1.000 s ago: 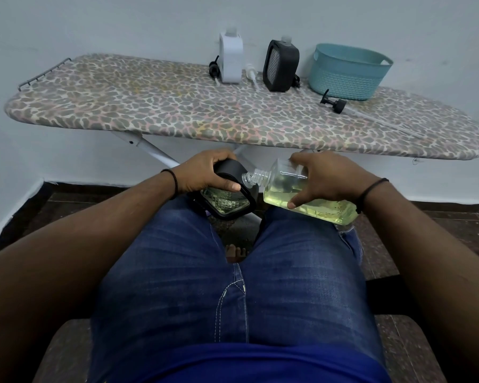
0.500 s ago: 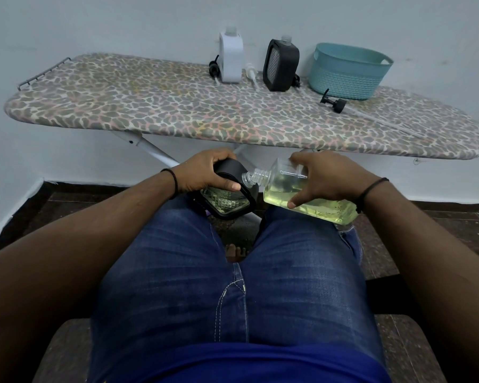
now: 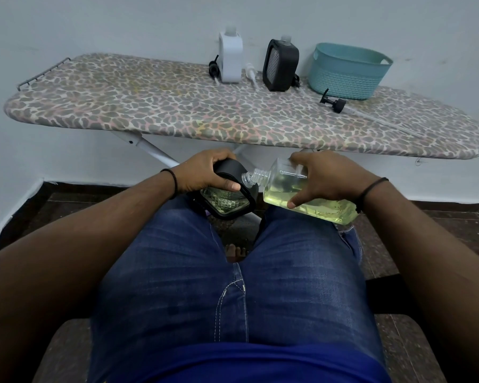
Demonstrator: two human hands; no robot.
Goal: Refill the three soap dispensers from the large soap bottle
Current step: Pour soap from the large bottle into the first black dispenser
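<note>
The person wears faded blue denim jeans (image 3: 233, 294) with pale stitching along the fly, a deep blue shirt (image 3: 233, 363) at the waist, bare forearms without sleeves, and a thin black cord band on each wrist (image 3: 174, 180) (image 3: 371, 189).

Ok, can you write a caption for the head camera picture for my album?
Left hand holds a black dispenser while the right hand tips the large soap bottle toward it.

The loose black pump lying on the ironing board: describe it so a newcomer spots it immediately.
Find the ironing board and its teal basket near the right end. Just in front of the basket lies the black pump head, on its side, alone, with a clear tube trailing right.
</note>
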